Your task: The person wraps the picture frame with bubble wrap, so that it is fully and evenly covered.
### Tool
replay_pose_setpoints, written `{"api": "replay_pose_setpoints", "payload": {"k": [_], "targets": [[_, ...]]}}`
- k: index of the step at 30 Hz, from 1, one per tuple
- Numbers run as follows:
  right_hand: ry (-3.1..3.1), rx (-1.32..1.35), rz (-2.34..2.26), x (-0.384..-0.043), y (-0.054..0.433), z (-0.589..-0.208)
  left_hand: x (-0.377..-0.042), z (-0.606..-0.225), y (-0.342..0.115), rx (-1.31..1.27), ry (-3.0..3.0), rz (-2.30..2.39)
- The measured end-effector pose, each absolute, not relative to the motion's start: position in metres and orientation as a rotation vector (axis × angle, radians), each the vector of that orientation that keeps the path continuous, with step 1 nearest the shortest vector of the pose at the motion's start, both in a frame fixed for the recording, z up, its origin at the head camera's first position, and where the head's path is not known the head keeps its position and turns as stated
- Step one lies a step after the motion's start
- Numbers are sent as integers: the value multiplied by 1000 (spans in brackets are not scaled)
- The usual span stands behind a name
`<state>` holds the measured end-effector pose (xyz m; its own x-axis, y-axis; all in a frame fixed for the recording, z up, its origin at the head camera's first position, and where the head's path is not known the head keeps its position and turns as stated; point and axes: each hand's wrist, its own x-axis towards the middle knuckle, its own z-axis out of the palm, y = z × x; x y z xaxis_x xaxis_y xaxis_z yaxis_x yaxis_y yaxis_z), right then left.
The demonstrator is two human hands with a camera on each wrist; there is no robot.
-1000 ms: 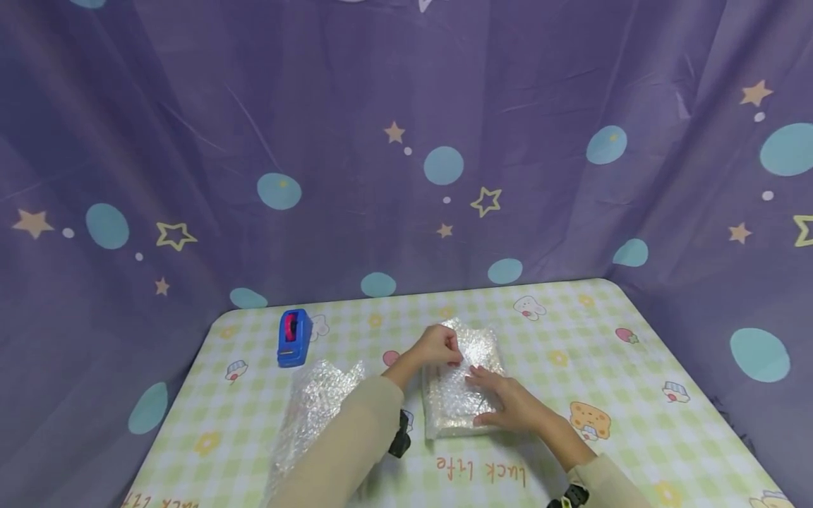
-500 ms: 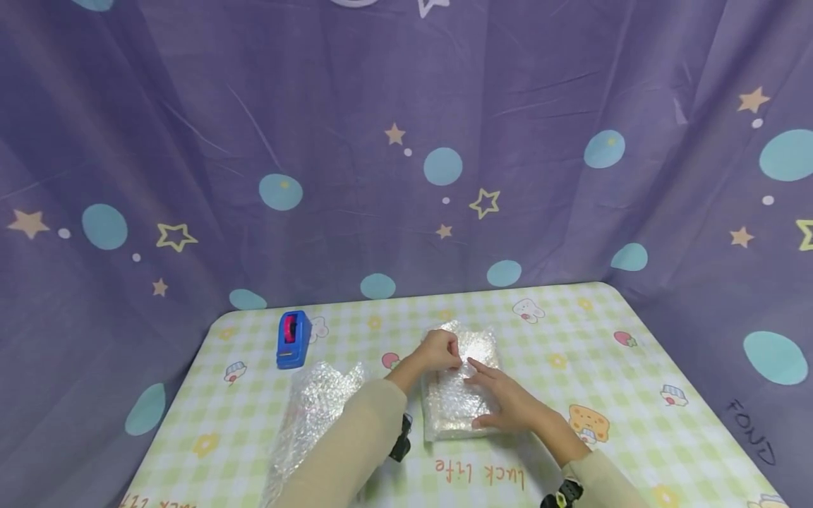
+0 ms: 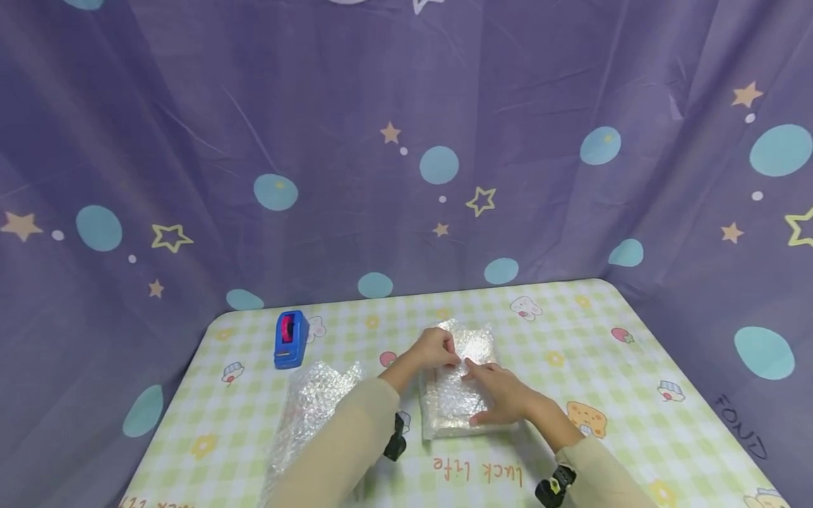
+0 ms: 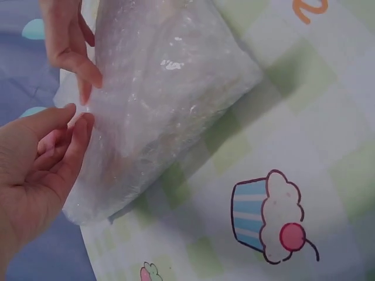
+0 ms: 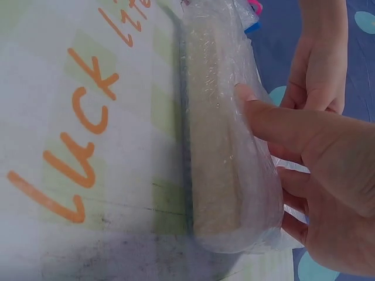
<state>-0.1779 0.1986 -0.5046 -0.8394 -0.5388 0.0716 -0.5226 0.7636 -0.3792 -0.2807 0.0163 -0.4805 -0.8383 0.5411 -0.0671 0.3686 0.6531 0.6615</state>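
Observation:
A flat, box-shaped package in clear bubble wrap (image 3: 454, 395) lies on the table, something pale showing through its side in the right wrist view. My left hand (image 3: 435, 348) is over its upper left part, fingers curled and thumb close to the fingertips, pinching at the wrap's surface; what is between the tips is very small. Fingers spread, my right hand (image 3: 504, 395) rests on the package's right side, thumb near the front edge. Its forefinger reaches close to the left fingertips. In the left wrist view both hands' fingertips nearly meet along the bubble wrap (image 4: 164, 88).
Another sheet or bag of bubble wrap (image 3: 317, 395) lies left of the package, partly under the left forearm. A blue tape dispenser (image 3: 291, 340) with a pink roll core stands at the back left. The checked tablecloth (image 3: 571, 480) ends at a purple curtain (image 3: 356, 233).
The hands stay at the same spot on the package. My right forefinger has shifted slightly toward the left fingertips. The head view has moved a little.

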Motion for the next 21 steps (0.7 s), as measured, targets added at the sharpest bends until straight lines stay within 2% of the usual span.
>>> {"api": "replay_pose_setpoints", "payload": {"k": [6,21], "targets": [[2904,-844,-621,-179,202,-505,-282,-469,8,608,2549,950],[2912,-861,-691,-177,200,-510,-283,-467,8,195,2614,896]]}}
